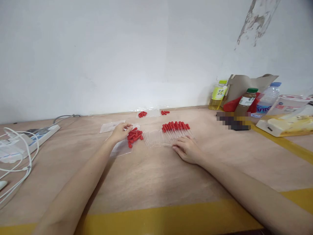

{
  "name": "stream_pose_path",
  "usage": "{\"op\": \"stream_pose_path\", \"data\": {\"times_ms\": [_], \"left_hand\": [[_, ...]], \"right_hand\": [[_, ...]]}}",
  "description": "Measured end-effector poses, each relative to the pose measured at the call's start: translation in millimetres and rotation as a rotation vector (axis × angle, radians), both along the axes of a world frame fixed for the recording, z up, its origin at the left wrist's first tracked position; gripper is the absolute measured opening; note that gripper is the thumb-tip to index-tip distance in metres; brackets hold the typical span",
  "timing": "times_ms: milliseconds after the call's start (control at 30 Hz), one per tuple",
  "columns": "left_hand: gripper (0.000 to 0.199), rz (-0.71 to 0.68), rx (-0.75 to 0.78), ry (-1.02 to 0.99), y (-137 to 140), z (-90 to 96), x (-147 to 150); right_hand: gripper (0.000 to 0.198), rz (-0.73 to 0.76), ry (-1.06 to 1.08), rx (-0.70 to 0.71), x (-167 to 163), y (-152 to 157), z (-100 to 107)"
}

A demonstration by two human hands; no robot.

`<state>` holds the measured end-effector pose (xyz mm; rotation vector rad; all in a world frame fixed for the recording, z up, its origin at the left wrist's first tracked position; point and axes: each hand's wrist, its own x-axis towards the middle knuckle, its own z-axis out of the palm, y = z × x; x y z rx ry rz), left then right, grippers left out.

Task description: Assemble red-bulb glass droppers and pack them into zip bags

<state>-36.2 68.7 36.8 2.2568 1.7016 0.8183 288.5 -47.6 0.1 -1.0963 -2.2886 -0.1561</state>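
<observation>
L grip at red bulbs — can't tell state, R grip — clamped on clear tube

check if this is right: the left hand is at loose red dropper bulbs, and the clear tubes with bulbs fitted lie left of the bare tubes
Wrong side: the clear tubes with bulbs fitted lie right of the bare tubes, as the head view shows. The left hand is indeed at loose red dropper bulbs.

Brown counter, yellow tape along near edge. Power strip left; bags, clear tubes mid; bottles, yellow pack right.
</observation>
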Motion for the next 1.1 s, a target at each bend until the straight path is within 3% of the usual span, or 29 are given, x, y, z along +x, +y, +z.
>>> {"op": "stream_pose_path", "data": {"times_ms": [167, 300, 400, 500, 633, 733, 833, 933, 1100], "left_hand": [[0.024, 0.031, -0.182, 0.006, 29.9, 9.0, 10.7], [0.013, 0.047, -0.241, 0.013, 45.0, 11.2, 18.8], [0.014, 0.074, -0.205, -0.019, 47.6, 9.8, 23.2], [0.012, 0.094, -0.069, -0.102, 41.2, 13.6, 25.9], [0.021, 0.074, 0.151, -0.249, 10.0, 21.6, 31.9], [0.031, -0.01, 0.188, -0.334, -31.4, 16.5, 43.2], [0.032, -0.226, -0.029, -0.563, -75.1, 0.3, 60.4], [0.029, -0.261, -0.244, -0.71, -104.8, -18.8, 77.0], [0.027, -0.283, -0.269, -0.771, -119.5, -36.0, 87.0]], "right_hand": [[0.017, -0.054, 0.008, 0.01, 2.7, 1.6, 0.4], [0.017, -0.045, -0.011, -0.006, 3.4, 2.0, 0.2], [0.017, -0.052, -0.018, -0.011, 2.6, 1.5, 0.3], [0.017, -0.051, -0.02, -0.018, 1.3, 0.7, 0.5], [0.018, -0.038, -0.022, -0.018, -0.1, -0.3, 0.2], [0.018, -0.02, -0.018, -0.009, -1.3, -0.7, -0.8], [0.018, -0.007, -0.015, 0.011, -3.0, -1.5, -1.9], [0.017, 0.0, 0.001, 0.033, -5.9, -3.8, -2.1], [0.017, 0.025, 0.033, 0.054, -13.5, -11.0, 0.6]]}}
